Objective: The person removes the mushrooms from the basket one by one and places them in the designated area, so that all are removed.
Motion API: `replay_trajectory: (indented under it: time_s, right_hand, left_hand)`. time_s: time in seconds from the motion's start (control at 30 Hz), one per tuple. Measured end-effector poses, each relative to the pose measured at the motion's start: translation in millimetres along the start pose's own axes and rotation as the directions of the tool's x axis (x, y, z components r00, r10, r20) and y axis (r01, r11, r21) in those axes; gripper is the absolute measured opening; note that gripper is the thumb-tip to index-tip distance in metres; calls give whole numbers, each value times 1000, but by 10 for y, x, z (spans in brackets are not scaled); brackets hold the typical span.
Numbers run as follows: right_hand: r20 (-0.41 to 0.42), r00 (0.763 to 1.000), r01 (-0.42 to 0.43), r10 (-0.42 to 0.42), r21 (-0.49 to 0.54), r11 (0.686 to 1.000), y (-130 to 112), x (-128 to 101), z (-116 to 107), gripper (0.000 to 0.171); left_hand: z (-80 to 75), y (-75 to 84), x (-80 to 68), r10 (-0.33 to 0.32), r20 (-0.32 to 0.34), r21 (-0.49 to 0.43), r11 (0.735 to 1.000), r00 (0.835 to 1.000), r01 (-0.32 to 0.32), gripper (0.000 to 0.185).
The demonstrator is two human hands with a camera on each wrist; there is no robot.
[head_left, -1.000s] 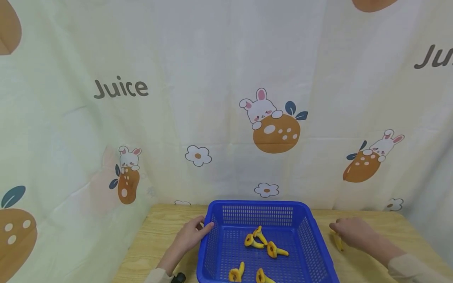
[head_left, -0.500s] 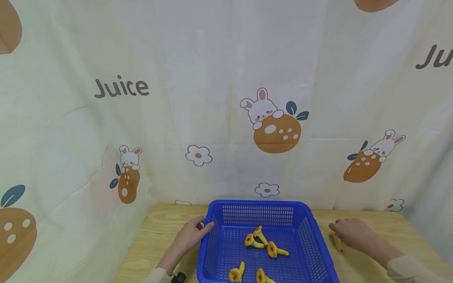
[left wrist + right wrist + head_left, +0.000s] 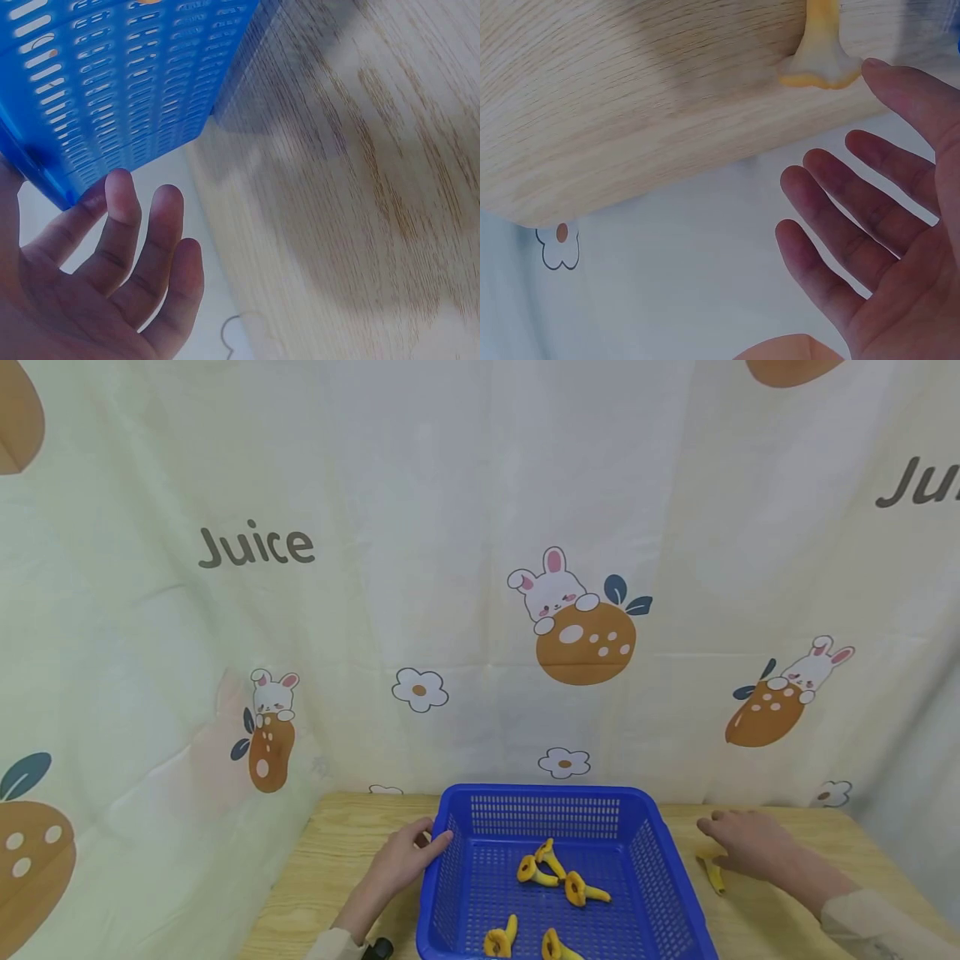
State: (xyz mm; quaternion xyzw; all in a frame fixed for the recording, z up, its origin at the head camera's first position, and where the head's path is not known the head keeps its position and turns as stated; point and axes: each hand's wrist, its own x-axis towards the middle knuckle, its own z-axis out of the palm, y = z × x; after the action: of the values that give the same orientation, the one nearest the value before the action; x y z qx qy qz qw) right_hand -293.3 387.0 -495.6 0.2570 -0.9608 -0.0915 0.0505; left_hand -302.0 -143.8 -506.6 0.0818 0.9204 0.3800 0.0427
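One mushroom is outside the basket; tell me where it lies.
In the head view the loose yellow mushroom lies on the wooden table, right of the blue basket, just under the open right hand.

A blue mesh basket [image 3: 660, 877] sits on the wooden table [image 3: 352, 852], close to its far edge and about midway between the side edges. Five small yellow mushrooms lie inside on their sides: three [image 3: 555, 877] clustered at the middle of the floor, two [image 3: 525, 942] nearer the near wall. One more mushroom [image 3: 712, 870] lies on the table just right of the basket, stem pointing toward the near edge, flared cap toward the far edge.
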Motion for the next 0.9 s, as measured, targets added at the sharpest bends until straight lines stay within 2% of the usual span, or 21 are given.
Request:
replay_trajectory:
  time_s: [0.37,0.57,0.73,0.9]
  right_hand:
    - [-30,1000,5,-4,19,1000,-6,69,-180,39]
    - [-85,996,-17,14,-26,1000,-27,129,-312,39]
    - [-89,996,-33,30,-29,999,-14,205,-436,37]
    - [-146,989,-25,20,-29,999,-38,264,-601,36]
  left_hand:
    - [-6,23,-3,-13,2,2,1000,1000,13,42]
    - [-6,16,-7,-6,6,-13,1000,1000,6,41]
    - [-2,4,-5,-1,4,-15,1000,1000,1,41]
    - [6,-8,0,7,2,-14,1000,1000,-7,41]
